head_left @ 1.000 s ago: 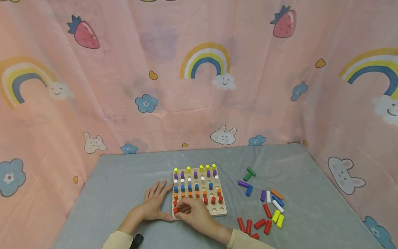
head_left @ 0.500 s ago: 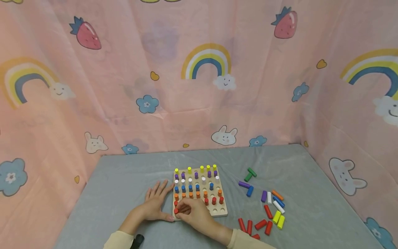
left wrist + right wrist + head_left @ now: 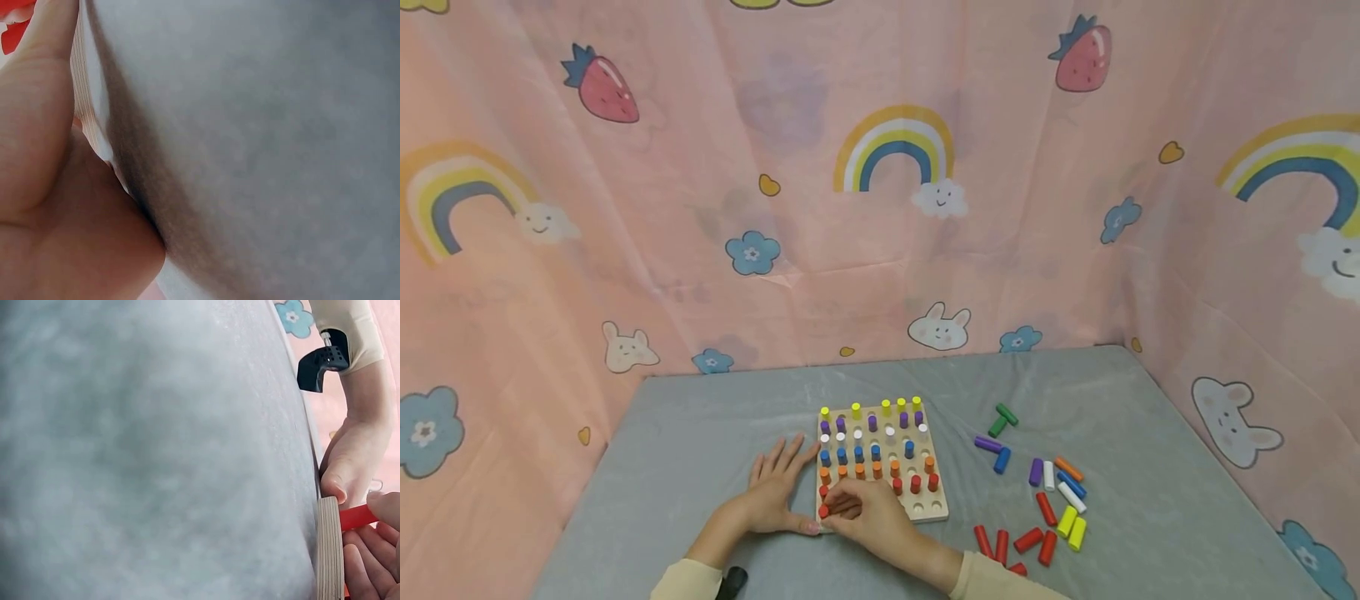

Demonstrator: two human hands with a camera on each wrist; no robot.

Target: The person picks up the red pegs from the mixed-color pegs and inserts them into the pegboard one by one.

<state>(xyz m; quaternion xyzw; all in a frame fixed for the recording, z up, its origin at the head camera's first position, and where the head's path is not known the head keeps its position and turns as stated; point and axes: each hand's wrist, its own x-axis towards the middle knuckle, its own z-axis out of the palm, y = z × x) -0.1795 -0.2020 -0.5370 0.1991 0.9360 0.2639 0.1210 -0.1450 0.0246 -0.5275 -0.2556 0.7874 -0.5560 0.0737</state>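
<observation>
A square wooden pegboard [image 3: 942,500] lies on the table, with rows of upright yellow, purple, white, blue, orange and red pegs. My right hand [image 3: 876,515] pinches a red peg [image 3: 823,512] at the board's near left corner. In the right wrist view that red peg [image 3: 357,517] stands out from the board's face, with the thumb at its outer end. My left hand [image 3: 772,496] lies spread along the board's left side, thumb at the near corner and fingertips by the edge. The right hand hides part of the two nearest rows.
To the right of the board lie loose pegs: several red pegs [image 3: 1028,540], yellow pegs [image 3: 1066,522], two green pegs [image 3: 997,427], and white, blue, purple and orange ones. A pink patterned curtain [image 3: 820,308] closes off the back and sides of the grey table [image 3: 715,433].
Both hands keep their places, the right one still pinching the red peg. The whole head view shifts only slightly.
</observation>
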